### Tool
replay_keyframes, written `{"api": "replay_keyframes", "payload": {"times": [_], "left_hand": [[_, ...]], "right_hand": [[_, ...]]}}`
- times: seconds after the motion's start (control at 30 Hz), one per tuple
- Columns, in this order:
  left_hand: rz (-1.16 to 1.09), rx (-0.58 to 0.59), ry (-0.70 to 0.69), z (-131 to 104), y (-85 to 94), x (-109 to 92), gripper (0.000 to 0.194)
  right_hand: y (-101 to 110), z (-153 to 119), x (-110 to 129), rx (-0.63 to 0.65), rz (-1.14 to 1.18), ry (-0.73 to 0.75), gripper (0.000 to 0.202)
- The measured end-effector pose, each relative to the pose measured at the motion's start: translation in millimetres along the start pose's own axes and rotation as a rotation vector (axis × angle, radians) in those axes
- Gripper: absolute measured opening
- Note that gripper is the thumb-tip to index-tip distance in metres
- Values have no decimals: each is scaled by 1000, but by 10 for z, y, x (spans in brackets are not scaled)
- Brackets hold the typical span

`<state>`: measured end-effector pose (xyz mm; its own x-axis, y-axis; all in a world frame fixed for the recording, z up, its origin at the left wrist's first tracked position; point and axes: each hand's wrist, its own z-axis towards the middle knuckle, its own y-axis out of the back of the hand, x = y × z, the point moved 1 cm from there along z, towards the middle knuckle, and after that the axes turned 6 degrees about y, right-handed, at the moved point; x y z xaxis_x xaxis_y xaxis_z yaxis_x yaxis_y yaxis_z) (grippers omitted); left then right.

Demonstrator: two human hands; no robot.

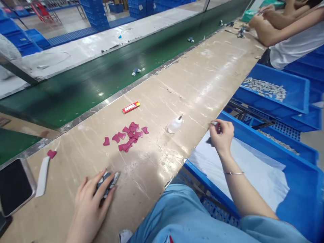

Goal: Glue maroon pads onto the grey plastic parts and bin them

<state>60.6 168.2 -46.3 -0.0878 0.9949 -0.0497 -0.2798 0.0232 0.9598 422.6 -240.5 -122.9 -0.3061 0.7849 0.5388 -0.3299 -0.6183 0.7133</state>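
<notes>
My left hand [87,202] rests on the tan tabletop, its fingers closed around a small grey and dark-blue plastic part [107,184]. Out to the right, over a blue bin lined with a white sheet [258,172], my right hand [224,135] pinches a small part [217,126] with grey and dark red on it; the fingers cover much of it. Ahead of my left hand lies a loose pile of dark red flat pieces [133,136]. Between the hands stands a clear squeeze bottle [174,125] with a thin dark tip.
A red and yellow box [131,107] lies beyond the pile. At left are a phone [16,185], a white strip [43,177] and one red piece [52,154]. A green conveyor [101,86] carries small parts. Blue bins [298,98] and a co-worker's arms [280,32] are at right.
</notes>
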Motion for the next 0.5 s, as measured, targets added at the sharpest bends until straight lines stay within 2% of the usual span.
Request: {"api": "replay_keyframes", "payload": {"times": [0.07, 0.13, 0.23, 0.3, 0.37, 0.5], "left_hand": [[12, 24, 4, -37, -7, 115, 44], [13, 42, -7, -46, -3, 167, 43], [4, 56, -8, -50, 21, 175, 40], [4, 51, 9, -63, 34, 170, 38], [21, 28, 46, -75, 38, 166, 35], [66, -70, 87, -19, 18, 106, 26]], "right_hand": [[-97, -220, -325, -52, -18, -150, 34], [-249, -449, -569, -50, -39, -273, 40], [-411, -719, -757, 34, -69, -384, 42], [-395, -794, -766, 121, -68, -391, 41], [-282, -754, -704, 177, -57, -359, 40], [-43, -331, -378, 113, -34, -250, 39]]}}
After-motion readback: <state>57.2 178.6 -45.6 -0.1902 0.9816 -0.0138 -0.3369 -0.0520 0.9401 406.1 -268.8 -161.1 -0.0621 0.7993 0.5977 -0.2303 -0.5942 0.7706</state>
